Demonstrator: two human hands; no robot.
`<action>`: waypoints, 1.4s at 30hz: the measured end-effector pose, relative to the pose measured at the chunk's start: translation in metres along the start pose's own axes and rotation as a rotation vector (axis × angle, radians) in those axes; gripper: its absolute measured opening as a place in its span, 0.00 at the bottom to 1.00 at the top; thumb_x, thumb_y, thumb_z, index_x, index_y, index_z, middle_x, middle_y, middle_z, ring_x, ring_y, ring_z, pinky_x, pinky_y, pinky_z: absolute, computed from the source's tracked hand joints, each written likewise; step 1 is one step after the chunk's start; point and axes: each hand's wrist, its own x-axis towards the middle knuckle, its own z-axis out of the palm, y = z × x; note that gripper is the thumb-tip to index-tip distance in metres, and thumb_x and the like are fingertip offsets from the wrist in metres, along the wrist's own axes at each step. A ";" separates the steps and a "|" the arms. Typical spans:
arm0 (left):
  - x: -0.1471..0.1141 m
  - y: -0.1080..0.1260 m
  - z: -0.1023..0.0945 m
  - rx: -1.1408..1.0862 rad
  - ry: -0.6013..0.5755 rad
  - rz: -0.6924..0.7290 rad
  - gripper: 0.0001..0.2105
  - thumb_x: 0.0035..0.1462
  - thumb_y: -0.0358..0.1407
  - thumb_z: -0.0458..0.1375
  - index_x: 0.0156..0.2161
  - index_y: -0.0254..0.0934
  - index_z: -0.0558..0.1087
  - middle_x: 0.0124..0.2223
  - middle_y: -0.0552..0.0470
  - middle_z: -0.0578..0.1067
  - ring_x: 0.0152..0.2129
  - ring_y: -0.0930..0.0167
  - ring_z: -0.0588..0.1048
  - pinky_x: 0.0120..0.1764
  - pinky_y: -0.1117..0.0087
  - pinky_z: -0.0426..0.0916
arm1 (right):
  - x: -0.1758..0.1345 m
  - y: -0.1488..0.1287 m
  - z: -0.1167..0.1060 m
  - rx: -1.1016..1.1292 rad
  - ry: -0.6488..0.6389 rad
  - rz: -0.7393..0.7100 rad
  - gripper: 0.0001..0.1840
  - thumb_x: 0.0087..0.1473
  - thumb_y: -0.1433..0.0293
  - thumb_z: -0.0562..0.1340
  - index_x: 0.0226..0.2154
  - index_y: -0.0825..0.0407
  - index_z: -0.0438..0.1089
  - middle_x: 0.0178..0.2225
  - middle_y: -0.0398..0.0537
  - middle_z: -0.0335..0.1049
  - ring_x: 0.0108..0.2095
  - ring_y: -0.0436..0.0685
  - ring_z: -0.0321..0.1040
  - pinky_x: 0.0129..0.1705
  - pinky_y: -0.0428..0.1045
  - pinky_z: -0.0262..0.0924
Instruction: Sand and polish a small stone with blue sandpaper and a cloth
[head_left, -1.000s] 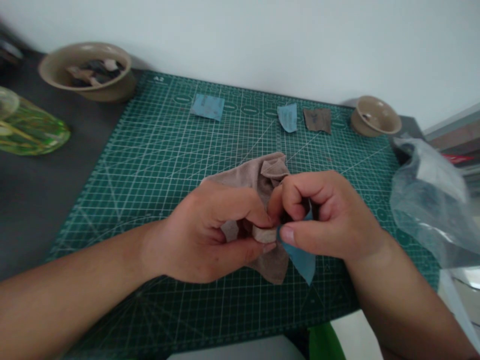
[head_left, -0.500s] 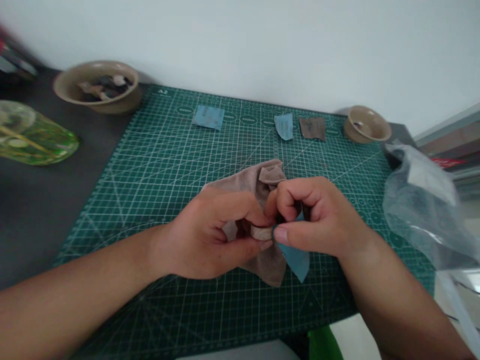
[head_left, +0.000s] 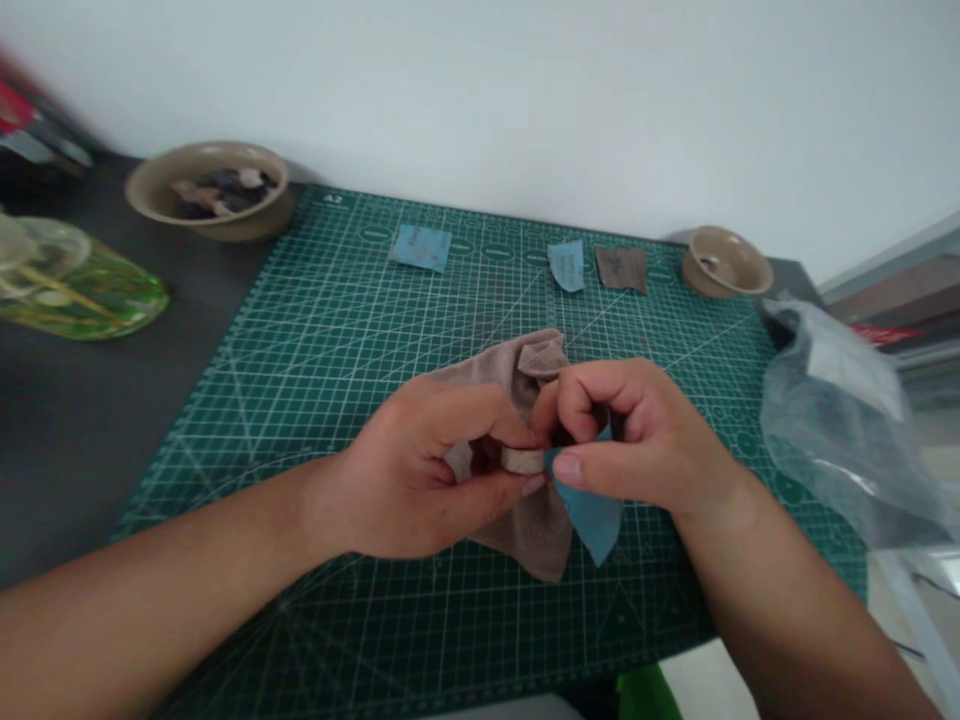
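The left hand (head_left: 431,475) pinches a small pale piece (head_left: 521,461); just beside it, the right hand (head_left: 637,440) grasps a blue patch (head_left: 596,522). Brown cloth (head_left: 541,535) shows behind the fingers, and the green mat (head_left: 360,350) spreads leftward and ahead of them, its far edge running along the wall (head_left: 495,110).

Soft, rather dim light here, with the wall (head_left: 480,110) palest beyond the fingers (head_left: 480,410), the mat (head_left: 420,630) deep in shadow just below them, a milky sheen on the bag (head_left: 832,420) to their right, and the bottle (head_left: 97,285) far left of them blurred, stretched.
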 end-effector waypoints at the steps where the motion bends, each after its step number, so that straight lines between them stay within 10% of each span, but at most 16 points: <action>1: 0.000 0.000 0.000 0.007 0.005 0.010 0.06 0.60 0.32 0.67 0.37 0.38 0.73 0.28 0.54 0.78 0.22 0.75 0.76 0.23 0.75 0.69 | 0.000 0.001 -0.001 -0.011 -0.001 0.003 0.17 0.49 0.70 0.71 0.23 0.51 0.62 0.29 0.43 0.74 0.27 0.49 0.62 0.27 0.46 0.53; 22: 0.011 -0.023 0.003 0.008 0.225 -0.303 0.04 0.54 0.33 0.65 0.31 0.35 0.75 0.25 0.59 0.73 0.21 0.78 0.69 0.24 0.78 0.61 | 0.012 0.012 0.001 0.371 0.132 0.304 0.23 0.42 0.62 0.79 0.35 0.50 0.68 0.28 0.45 0.80 0.29 0.58 0.80 0.31 0.50 0.73; 31: 0.016 -0.047 0.001 -0.065 0.375 -0.387 0.06 0.51 0.35 0.67 0.32 0.36 0.76 0.28 0.56 0.76 0.24 0.74 0.72 0.27 0.74 0.64 | 0.046 0.009 0.002 0.170 0.594 0.232 0.16 0.38 0.72 0.70 0.32 0.48 0.68 0.22 0.38 0.74 0.24 0.58 0.76 0.27 0.51 0.69; 42: 0.019 -0.065 -0.001 -0.226 0.465 -0.504 0.12 0.50 0.40 0.68 0.34 0.36 0.72 0.23 0.57 0.75 0.17 0.74 0.73 0.22 0.74 0.68 | 0.086 0.046 0.012 0.326 0.656 0.111 0.16 0.37 0.69 0.69 0.32 0.47 0.68 0.20 0.37 0.72 0.22 0.55 0.70 0.24 0.48 0.63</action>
